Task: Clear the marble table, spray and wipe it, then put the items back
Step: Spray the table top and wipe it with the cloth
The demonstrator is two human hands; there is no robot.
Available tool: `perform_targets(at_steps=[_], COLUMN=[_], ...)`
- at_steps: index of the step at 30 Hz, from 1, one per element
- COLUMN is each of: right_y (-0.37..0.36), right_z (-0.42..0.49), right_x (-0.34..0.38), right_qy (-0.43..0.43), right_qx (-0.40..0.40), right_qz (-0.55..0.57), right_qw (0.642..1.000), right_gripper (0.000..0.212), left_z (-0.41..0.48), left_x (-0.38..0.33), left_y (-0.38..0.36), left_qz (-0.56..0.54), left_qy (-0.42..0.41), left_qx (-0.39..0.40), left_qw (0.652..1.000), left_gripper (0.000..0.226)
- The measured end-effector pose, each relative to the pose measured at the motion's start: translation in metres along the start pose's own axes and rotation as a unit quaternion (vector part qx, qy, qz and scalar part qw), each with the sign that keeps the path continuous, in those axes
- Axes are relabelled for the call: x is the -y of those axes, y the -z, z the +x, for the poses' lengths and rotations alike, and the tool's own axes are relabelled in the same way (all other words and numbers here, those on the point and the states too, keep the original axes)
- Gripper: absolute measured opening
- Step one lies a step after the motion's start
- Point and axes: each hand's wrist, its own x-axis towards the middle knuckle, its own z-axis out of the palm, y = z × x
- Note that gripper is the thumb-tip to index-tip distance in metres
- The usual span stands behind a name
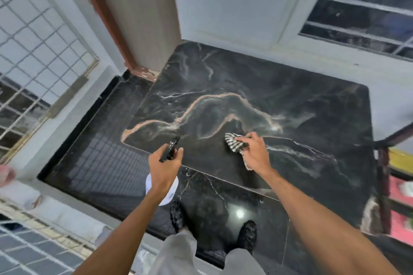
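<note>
- Where the view begins at far left, a white metal grille [33, 35] of square bars stands over a pale ledge, dark beyond it.
- Next right, a brown-framed door [134, 11] with a grey-wood face meets a white wall [223, 2]; paint at the foot of the frame is chipped.
- Floor [107, 163] is glossy black stone with thin white veins; it mirrors the grille pattern and shows one bright light spot near the person's feet.
- Left hand [164, 163] is held just off the near left corner of the table, fingers wrapped around a spray bottle [161, 187]: black trigger head above the knuckles, white body hanging below the wrist.
- Marble table [290, 100] is dark, nearly black, crossed by a long pinkish-tan vein and finer white ones. It fills the middle of the frame and backs against the white wall. Nothing lies on it but the cloth; faint hazy streaks show on the surface.
- Right hand [253, 152] lies flat on a black-and-white striped cloth [234, 145], fingers spread lightly and pressing it to the tabletop near the front edge.
- Grey trousers and two black shoes [245, 236] show at bottom centre.
- Upper right, a window [368, 11] with white bars and dark panes.
- Far right edge, a dark metal frame [384, 163] with blurred red and yellow shapes behind; what they are cannot be told.
</note>
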Motion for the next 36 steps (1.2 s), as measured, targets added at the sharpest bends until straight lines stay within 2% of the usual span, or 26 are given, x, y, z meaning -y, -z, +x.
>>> perform_targets(at_steps=[4, 8, 10, 14, 17, 19, 21, 24, 26, 28, 32, 36], right_y=[0.039, 0.038, 0.024, -0.009, -0.001, 0.018, 0.044, 0.076, 0.085, 0.079, 0.036, -0.018], right_z=[-0.051, -0.08, -0.084, -0.112, -0.134, -0.141, -0.139, -0.116, -0.095, -0.074, -0.058, -0.085], right_x=[-0.081, -0.104, -0.089, -0.068, -0.092, -0.116, -0.142, -0.166, -0.168, -0.155, -0.104, -0.055], right_qy=[-0.125, -0.13, -0.097, 0.07, 0.093, 0.053, -0.024, -0.157, -0.224, -0.252, -0.165, -0.054], right_qx=[-0.058, -0.061, -0.033, 0.102, 0.124, 0.069, -0.02, -0.12, -0.143, -0.14, -0.091, -0.024], right_qz=[0.001, -0.029, -0.024, -0.042, 0.004, 0.021, 0.021, -0.004, -0.015, -0.034, -0.058, -0.077], right_qw=[0.99, 0.989, 0.994, 0.991, 0.988, 0.996, 0.999, 0.98, 0.964, 0.957, 0.98, 0.995], right_gripper=[0.053, 0.06, 0.064, 0.064, 0.064, 0.06, 0.054, 0.05, 0.048, 0.049, 0.06, 0.065], left_z=[-0.035, -0.061, -0.067, -0.077, -0.081, -0.082, -0.084, -0.087, -0.085, -0.078, -0.065, -0.058], left_x=[-0.02, -0.033, -0.037, -0.043, -0.044, -0.045, -0.044, -0.046, -0.046, -0.045, -0.041, -0.034], left_y=[-0.065, -0.118, -0.136, -0.156, -0.164, -0.168, -0.174, -0.181, -0.183, -0.18, -0.163, -0.144], left_qz=[0.005, 0.022, 0.026, 0.031, 0.04, 0.033, 0.024, 0.013, 0.011, 0.009, 0.003, 0.0], left_qy=[-0.009, -0.006, -0.004, -0.011, -0.022, -0.024, -0.022, -0.016, -0.02, -0.023, -0.033, -0.022], left_qx=[0.043, 0.088, 0.098, 0.114, 0.136, 0.153, 0.165, 0.189, 0.203, 0.209, 0.213, 0.231], left_qw=[0.999, 0.996, 0.995, 0.993, 0.99, 0.987, 0.986, 0.982, 0.979, 0.978, 0.976, 0.973], left_gripper=[0.047, 0.048, 0.046, 0.042, 0.043, 0.045, 0.049, 0.052, 0.051, 0.049, 0.05, 0.045])
